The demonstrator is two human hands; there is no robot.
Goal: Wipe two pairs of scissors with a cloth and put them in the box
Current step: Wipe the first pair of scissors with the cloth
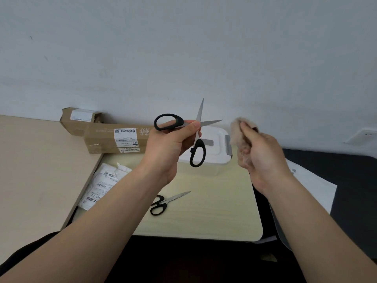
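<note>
The fingers [191, 126] of the left hand [171, 144] are clamped on a pair of black-handled scissors [196, 137], pinching them near the pivot. The blades are spread apart and point up and to the right, one handle loop sticks out left of the thumb, and the other hangs below the hand. The scissors are held in the air in front of the white box [216, 148], whose lid is shut, with a grey latch on its right side. To the right of the box's latch, the fingers of the right hand [259, 154] are closed around a bunched tan cloth [238, 133], apart from the scissors. A second pair of scissors [166, 201], also black-handled and with its blades closed, lies flat on the pale table [214, 211] in front of the box, nearer the person. Left of the box, two cardboard cartons [114, 137] with printed labels lie along the wall [183, 48]. A crumpled white mailing bag [102, 184] sits in front of the cartons, left of the second pair of scissors. White paper [312, 184] lies on a dark surface to the right of the box.
</note>
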